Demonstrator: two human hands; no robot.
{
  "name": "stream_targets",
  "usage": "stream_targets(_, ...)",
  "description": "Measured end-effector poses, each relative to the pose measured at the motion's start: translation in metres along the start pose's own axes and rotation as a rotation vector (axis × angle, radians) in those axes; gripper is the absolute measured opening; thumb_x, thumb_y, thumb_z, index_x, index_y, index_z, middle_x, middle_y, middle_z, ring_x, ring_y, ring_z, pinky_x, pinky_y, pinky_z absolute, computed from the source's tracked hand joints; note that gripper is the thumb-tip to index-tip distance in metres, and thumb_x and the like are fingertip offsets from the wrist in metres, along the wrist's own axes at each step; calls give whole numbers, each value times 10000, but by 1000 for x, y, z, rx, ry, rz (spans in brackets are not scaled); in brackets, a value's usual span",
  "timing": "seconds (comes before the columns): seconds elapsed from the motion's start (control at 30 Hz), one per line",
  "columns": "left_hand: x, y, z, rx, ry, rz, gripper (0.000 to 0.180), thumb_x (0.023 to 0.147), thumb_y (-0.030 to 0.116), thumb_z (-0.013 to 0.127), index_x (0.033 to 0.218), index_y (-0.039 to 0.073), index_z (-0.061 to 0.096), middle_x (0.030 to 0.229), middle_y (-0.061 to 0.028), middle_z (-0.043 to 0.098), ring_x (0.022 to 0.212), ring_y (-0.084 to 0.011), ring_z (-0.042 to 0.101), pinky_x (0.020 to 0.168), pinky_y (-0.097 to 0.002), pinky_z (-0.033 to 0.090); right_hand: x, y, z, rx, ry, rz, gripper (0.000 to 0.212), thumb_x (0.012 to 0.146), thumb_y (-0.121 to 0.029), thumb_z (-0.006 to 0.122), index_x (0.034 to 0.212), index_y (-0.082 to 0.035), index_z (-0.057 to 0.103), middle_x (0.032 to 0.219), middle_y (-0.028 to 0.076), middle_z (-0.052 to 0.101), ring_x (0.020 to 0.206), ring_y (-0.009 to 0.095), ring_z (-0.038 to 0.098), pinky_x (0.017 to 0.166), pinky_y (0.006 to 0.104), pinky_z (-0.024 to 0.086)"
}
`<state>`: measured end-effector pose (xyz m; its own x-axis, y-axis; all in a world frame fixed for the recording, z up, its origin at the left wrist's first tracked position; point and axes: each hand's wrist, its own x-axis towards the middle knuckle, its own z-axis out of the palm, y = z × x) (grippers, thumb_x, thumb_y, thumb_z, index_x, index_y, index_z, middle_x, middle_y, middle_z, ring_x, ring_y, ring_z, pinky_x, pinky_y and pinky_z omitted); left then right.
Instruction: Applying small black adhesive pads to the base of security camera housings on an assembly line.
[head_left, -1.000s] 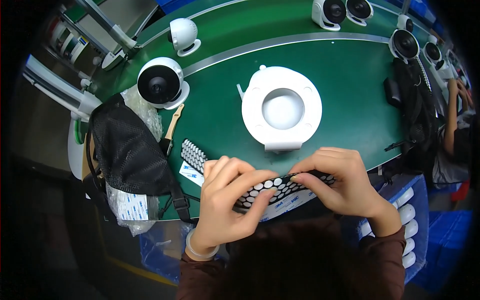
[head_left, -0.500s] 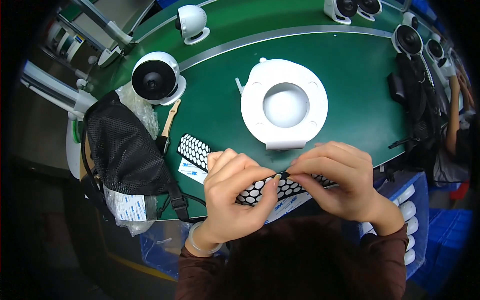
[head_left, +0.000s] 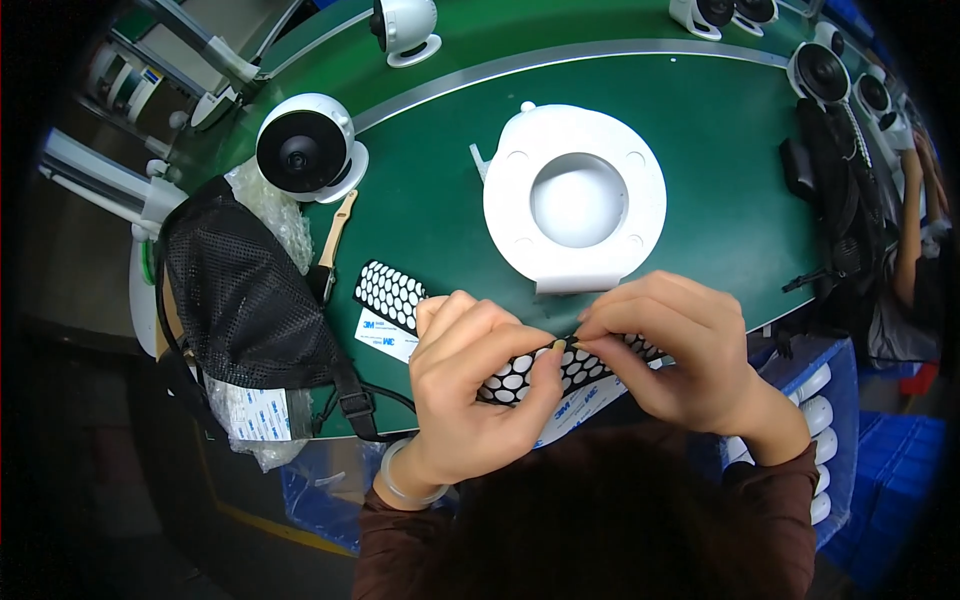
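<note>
My left hand (head_left: 470, 395) and my right hand (head_left: 680, 350) come together at the table's near edge, thumbs and forefingers pinched closely. Between them they grip the upper edge of a black sheet of white round pads (head_left: 512, 380), which is bent and partly covered by my fingers. Its white backing with blue print (head_left: 585, 402) shows underneath. Whatever tiny piece may lie between the fingertips is too small to make out. Just beyond my hands rests a white plastic housing (head_left: 505, 225) with a round recess. Left of my left hand lies another dotted pad sheet (head_left: 390, 292), partly curled.
A black mesh bag (head_left: 245, 290) and a wooden-handled brush (head_left: 340, 232) lie at left, beside bubble wrap (head_left: 285, 225). White camera-like devices (head_left: 310, 150) stand farther back. Black straps (head_left: 840, 190) lie at right. A blue bin (head_left: 840, 410) holds white round parts. Another person's arm (head_left: 907, 230) shows far right.
The view has shifted slightly, so the housing appears a little higher and larger. Both hands keep nearly the same pinch on the sheet, with fingertips moved only slightly.
</note>
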<state>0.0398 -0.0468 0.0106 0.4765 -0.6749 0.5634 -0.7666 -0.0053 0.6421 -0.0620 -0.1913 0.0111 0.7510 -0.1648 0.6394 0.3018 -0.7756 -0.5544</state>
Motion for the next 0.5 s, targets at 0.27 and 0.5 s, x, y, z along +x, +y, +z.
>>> stream_targets(0.27,1,-7,-3,6,24,-71,130,634,-4,661,759,26,639,1167,-158,459,649,-111,441,580,-234,332,5,-13,-9,-47,11,-29,166,644,50,651,775,-21,577,800,93,610,717,241,610,589,294,489)
stream_targets(0.5,2,-5,21,-108,-13,-64,128,633,27,676,753,53,641,763,-45,550,634,-168,509,623,-289,314,26,-10,-5,-102,97,87,119,690,65,620,787,3,593,839,98,636,680,169,579,604,240,447)
